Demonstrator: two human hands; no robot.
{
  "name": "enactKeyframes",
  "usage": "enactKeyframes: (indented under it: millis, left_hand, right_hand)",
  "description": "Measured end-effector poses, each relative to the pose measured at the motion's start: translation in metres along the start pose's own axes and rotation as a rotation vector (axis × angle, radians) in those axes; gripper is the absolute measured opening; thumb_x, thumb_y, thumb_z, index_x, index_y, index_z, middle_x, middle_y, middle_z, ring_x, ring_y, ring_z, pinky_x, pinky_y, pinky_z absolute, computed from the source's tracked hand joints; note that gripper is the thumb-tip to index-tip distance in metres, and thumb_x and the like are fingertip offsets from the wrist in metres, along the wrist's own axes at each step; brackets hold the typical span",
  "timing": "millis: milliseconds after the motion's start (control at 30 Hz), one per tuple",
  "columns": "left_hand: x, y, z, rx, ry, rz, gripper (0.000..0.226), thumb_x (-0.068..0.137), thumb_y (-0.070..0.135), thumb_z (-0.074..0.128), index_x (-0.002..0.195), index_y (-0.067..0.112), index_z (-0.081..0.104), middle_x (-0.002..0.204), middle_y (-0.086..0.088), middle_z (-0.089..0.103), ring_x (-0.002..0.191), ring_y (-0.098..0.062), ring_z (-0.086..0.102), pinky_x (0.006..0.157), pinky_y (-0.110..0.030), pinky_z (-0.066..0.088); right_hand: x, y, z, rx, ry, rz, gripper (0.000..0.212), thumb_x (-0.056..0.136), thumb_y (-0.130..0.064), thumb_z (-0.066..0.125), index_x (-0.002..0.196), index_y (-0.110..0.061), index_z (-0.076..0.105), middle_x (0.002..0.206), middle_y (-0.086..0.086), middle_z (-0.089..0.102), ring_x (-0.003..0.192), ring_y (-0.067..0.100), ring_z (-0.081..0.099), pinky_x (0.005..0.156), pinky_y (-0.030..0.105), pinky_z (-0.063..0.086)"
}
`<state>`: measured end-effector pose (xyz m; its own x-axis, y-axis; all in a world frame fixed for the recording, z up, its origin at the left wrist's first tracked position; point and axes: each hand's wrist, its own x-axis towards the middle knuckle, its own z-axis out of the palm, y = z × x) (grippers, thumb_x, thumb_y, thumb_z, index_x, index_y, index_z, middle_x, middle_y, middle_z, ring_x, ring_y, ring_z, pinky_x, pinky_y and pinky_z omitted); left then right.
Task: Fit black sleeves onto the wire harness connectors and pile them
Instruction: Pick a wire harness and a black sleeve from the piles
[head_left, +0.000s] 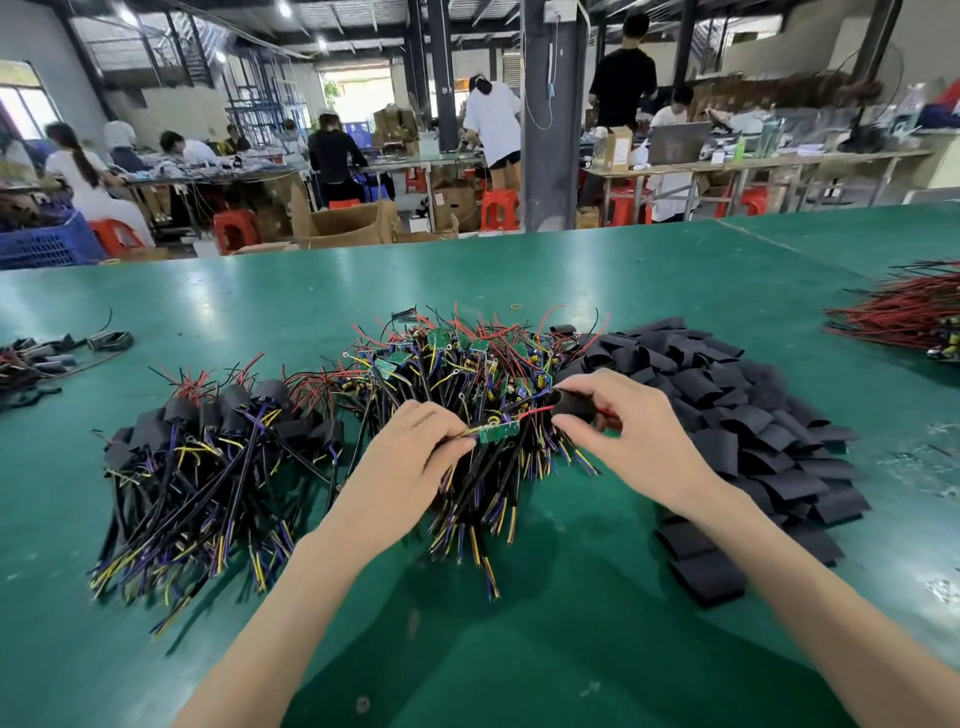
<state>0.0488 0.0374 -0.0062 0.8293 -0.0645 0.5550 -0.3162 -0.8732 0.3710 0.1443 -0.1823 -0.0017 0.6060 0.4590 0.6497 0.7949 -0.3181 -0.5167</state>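
L hand pinches wires by board; R hand grips sleeve, half hidden.

No legible text; print on far cardboard box perhaps, too blurred.

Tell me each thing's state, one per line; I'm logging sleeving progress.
left hand: pinches held harness
right hand: holds black sleeve
held harness: board bare
black sleeve: red wire through it
left pile: sleeved
middle pile: unsleeved
loose sleeves: flat, heaped
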Motion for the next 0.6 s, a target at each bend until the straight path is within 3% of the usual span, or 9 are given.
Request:
enactKeyframes:
  millis: [133, 267, 400, 500, 600]
  left_hand:
    - [-0.001, 0.019, -0.006, -0.19, 0.029, -0.069, 0.012, 0.095, 0.015, 0.054, 0.087, 0.014, 0.063, 0.07, 0.011, 0.061, 0.062, 0.0, 0.05, 0.06, -0.006, 0.034]
    - [-0.003, 0.022, -0.005, -0.26, -0.019, -0.188, 0.038, 0.098, 0.025, 0.046, 0.061, 0.017, 0.05, 0.05, 0.011, 0.05, 0.041, -0.006, 0.038, 0.046, -0.011, 0.029]
    - [-0.004, 0.017, -0.001, -0.249, -0.069, -0.235, 0.033, 0.097, 0.022, 0.05, 0.064, 0.021, 0.056, 0.06, 0.007, 0.06, 0.048, -0.015, 0.042, 0.051, -0.025, 0.035]
    - [-0.003, 0.021, 0.002, -0.245, -0.067, -0.213, 0.012, 0.093, 0.014, 0.058, 0.085, 0.018, 0.067, 0.071, 0.013, 0.066, 0.062, -0.002, 0.056, 0.061, -0.011, 0.039]
    - [-0.003, 0.024, 0.007, -0.241, 0.001, -0.199, 0.009, 0.089, 0.011, 0.063, 0.094, 0.013, 0.069, 0.079, 0.014, 0.067, 0.077, 0.005, 0.058, 0.07, -0.003, 0.036]
  right_hand:
    - [0.002, -0.001, -0.004, 0.041, -0.006, -0.011, 0.025, 0.078, -0.01, 0.074, 0.102, -0.011, 0.067, 0.08, -0.017, 0.053, 0.061, 0.002, 0.044, 0.064, 0.007, 0.034]
    - [0.0, -0.001, -0.003, 0.068, -0.111, -0.026, 0.025, 0.079, -0.011, 0.073, 0.103, -0.015, 0.068, 0.084, -0.008, 0.057, 0.064, 0.002, 0.048, 0.063, 0.013, 0.037]
    - [-0.001, -0.002, 0.0, 0.065, -0.179, -0.03, 0.025, 0.079, -0.012, 0.074, 0.103, -0.012, 0.07, 0.091, -0.002, 0.06, 0.071, 0.004, 0.052, 0.068, 0.015, 0.039]
    - [-0.004, -0.003, 0.003, 0.061, -0.211, -0.053, 0.027, 0.078, -0.013, 0.075, 0.104, -0.013, 0.07, 0.091, -0.001, 0.06, 0.072, 0.006, 0.053, 0.069, 0.016, 0.042]
    - [-0.006, -0.004, 0.007, 0.057, -0.215, -0.066, 0.03, 0.078, -0.013, 0.076, 0.108, -0.014, 0.07, 0.089, 0.0, 0.059, 0.067, 0.008, 0.051, 0.066, 0.024, 0.046]
